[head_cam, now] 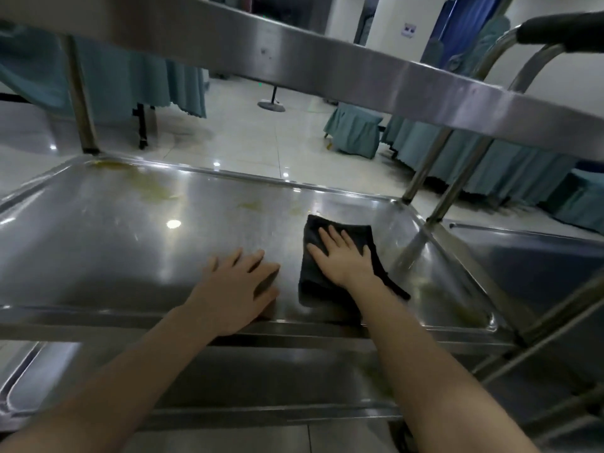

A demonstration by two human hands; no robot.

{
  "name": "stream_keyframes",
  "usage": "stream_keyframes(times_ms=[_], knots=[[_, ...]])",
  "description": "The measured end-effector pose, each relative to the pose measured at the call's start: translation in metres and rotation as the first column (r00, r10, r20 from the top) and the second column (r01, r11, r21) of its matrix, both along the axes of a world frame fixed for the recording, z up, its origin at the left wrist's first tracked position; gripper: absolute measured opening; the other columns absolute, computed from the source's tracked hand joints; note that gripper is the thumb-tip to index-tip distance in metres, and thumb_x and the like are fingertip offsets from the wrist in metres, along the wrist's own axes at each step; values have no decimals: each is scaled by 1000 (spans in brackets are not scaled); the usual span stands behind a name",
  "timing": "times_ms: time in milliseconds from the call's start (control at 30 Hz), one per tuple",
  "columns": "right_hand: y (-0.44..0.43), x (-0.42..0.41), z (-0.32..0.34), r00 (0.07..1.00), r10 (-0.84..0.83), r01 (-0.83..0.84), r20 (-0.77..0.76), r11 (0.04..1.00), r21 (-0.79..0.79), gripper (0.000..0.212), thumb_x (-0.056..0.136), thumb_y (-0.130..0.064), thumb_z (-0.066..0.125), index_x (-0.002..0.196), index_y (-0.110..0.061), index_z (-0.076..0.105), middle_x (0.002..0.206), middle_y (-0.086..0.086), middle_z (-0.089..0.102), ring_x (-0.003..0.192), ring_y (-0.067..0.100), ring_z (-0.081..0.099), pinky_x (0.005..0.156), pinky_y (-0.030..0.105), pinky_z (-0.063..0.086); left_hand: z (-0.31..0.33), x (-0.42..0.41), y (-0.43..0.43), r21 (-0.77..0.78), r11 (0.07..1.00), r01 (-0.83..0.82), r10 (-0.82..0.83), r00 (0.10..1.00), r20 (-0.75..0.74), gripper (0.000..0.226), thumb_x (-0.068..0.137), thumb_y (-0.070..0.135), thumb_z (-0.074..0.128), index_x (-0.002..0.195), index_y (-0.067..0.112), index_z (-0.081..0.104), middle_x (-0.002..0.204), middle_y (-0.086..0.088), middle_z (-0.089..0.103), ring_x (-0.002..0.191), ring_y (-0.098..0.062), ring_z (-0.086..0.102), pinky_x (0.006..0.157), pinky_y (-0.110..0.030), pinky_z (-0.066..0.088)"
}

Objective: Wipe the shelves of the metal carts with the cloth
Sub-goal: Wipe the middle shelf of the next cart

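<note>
Pressing down on the black cloth (314,281), the right hand (343,256) lay flat with its fingers straight and slightly spread, none of them curled round the fabric. From my feed I could see the cloth resting on the right part of the middle shelf (130,230) of the metal cart, near the shelf's right rim and a little back from its front edge, with one corner trailing out to the right of the wrist. The left hand (238,286) was just beside the cloth but not touching it, palm down on the bare steel by the front rim, fingers apart and straight, holding nothing. Yellowish stains (153,188) smeared the far left corner of the shelf and ran in patches along its back edge, and a fainter one showed near the front right corner. The edge of the top shelf (327,60) crossed the upper part of my view, and the bottom shelf (261,377) showed below the forearms. A black handle grip (562,26) sat at the upper right above the cart's posts, and a second metal cart (523,256) stood against the right side. Beyond lay a glossy tiled floor (248,138) and tables draped in teal cloths (490,165).
</note>
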State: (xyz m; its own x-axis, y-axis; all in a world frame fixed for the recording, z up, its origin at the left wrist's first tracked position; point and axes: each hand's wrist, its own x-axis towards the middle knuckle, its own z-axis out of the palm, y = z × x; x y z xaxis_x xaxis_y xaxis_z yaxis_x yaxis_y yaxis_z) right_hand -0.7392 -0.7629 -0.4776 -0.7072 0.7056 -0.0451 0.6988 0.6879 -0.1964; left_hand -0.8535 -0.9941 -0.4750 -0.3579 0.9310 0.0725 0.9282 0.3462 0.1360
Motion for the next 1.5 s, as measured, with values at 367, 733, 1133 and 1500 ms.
stream_keyframes(times_ms=[367,733,1133,1500], knots=[[-38,119,-21,954,273,-262,-123,960,96,69,82,-84,-3,145,-57,-13,149,-34,-21,136,-10,-25,109,38,-22,12,58,41,10,987,-163,163,987,-8,55,96,60,22,147,41,29,156,9,26,145,-28,19,116,-51,17],[61,1,-9,989,138,-139,-50,990,-10,79,83,-76,8,153,-40,6,163,-13,-1,150,16,-4,113,57,-11,9,68,59,-4,984,-177,177,984,-17,57,96,62,20,150,44,21,161,11,16,148,-27,11,118,-51,16],[0,132,-4,964,261,-256,-46,963,86,69,89,-74,9,152,-45,3,162,-19,-4,148,6,-7,114,49,-11,9,67,61,-22,981,-190,190,982,-2,62,92,66,16,150,44,20,162,10,15,149,-28,10,117,-55,15],[54,58,10,990,143,-143,17,990,-2,69,94,-68,16,155,-36,9,164,-10,1,150,18,0,115,59,-4,10,62,66,18,987,-162,163,986,-26,59,94,64,26,147,39,32,157,4,28,146,-32,19,114,-58,18]])
